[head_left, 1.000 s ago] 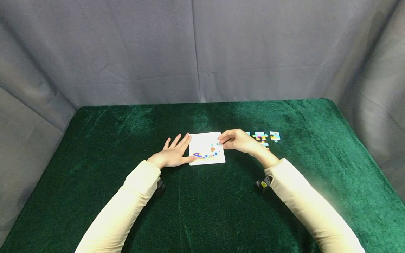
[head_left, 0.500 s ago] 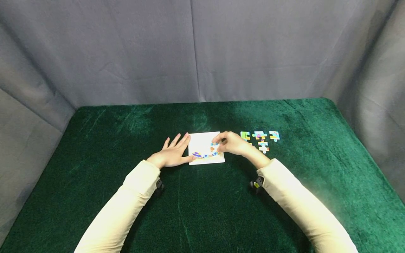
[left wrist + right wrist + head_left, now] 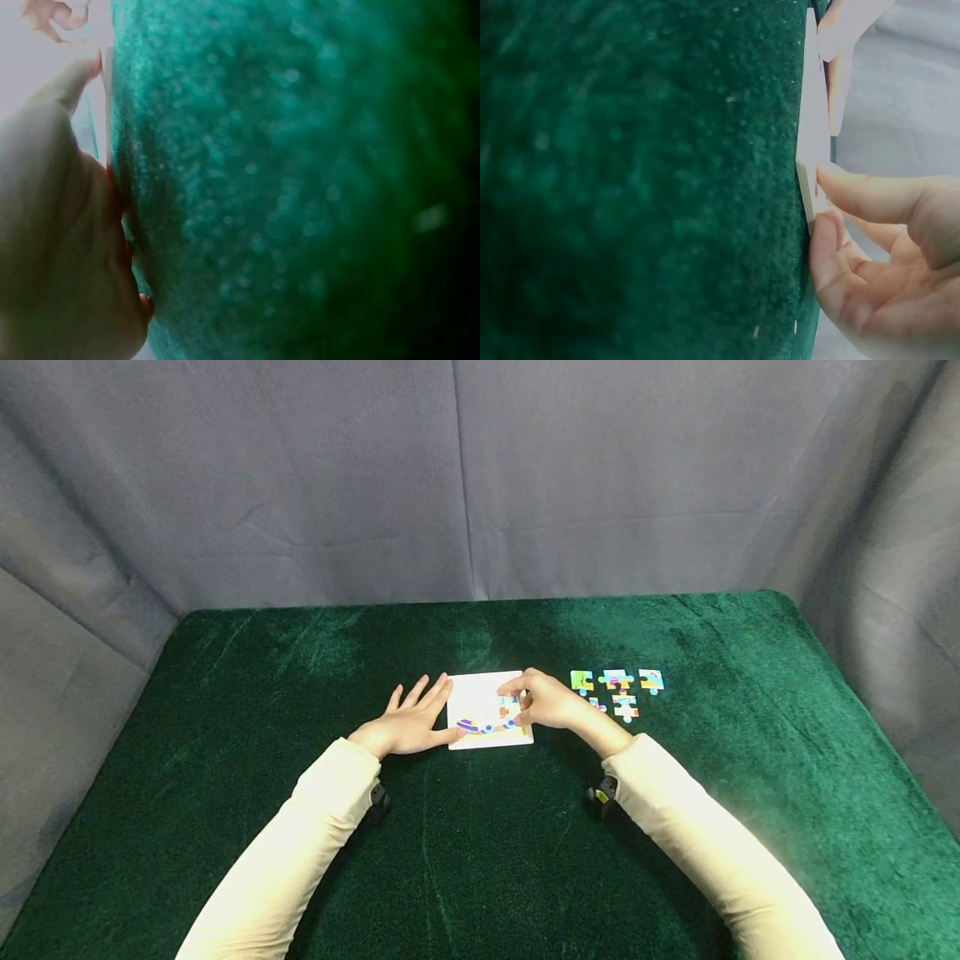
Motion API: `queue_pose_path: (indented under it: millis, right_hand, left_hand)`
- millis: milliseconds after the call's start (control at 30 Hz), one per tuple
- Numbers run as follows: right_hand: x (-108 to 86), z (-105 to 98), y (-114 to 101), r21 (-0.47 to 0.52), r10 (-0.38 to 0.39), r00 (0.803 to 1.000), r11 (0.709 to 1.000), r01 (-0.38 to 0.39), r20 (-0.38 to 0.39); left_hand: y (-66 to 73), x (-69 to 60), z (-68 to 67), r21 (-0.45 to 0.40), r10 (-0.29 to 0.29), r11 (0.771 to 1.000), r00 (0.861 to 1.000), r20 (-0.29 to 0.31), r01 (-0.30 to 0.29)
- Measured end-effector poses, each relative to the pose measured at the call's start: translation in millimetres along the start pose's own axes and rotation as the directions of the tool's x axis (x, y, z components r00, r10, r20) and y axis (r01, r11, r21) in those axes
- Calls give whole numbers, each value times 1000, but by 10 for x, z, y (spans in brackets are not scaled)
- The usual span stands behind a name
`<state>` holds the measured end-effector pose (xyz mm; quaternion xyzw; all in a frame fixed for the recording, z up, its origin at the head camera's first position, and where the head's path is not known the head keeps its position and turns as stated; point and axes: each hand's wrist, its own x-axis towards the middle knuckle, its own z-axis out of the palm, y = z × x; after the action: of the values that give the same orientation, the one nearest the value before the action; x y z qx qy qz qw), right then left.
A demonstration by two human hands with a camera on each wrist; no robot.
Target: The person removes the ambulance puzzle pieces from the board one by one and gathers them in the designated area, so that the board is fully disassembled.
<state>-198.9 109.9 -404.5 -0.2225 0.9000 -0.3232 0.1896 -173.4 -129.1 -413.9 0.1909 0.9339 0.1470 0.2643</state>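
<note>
A white puzzle board [image 3: 480,689] lies flat on the table, with joined puzzle pieces [image 3: 487,728] along its lower part. My left hand [image 3: 405,728] rests at the board's left side, its fingers spread and its thumb on the lower left edge. Over the right part of the board, my right hand [image 3: 546,700] pinches a small puzzle piece [image 3: 513,701] between thumb and fingers, which mostly cover it. In the right wrist view, the thumb and fingers of that hand [image 3: 892,262] are at the edge of the board [image 3: 812,112].
Several loose puzzle pieces [image 3: 617,680] lie on the dark green cloth [image 3: 480,843] to the right of the board. Among them are a green piece [image 3: 581,681] and one at the far right [image 3: 651,680]. A grey curtain [image 3: 480,485] hangs behind the table.
My right hand has moved left, from the board's right edge to over its right part, with the puzzle piece. More of the loose pieces show. My left hand has stayed in place.
</note>
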Motion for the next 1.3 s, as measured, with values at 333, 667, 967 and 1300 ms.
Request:
queue_pose_path:
  millis: [333, 667, 967, 1300]
  right_hand:
    - [-5, 22, 13, -9, -10, 1000, 1000, 10, -15]
    - [-31, 14, 2, 48, 6, 1000, 999, -5, -16]
    - [-52, -39, 1, 60, -23, 1000, 998, 24, -20]
    - [-52, -67, 44, 91, -51, 998, 994, 53, -27]
  left_hand:
    - [10, -7, 8, 4, 3, 1000, 1000, -8, -3]
    - [-25, 26, 27, 1, -7, 1000, 1000, -6, 7]
    - [-48, 47, 34, -5, -7, 1000, 1000, -10, 7]
    - [-50, 70, 51, 2, -7, 1000, 1000, -11, 7]
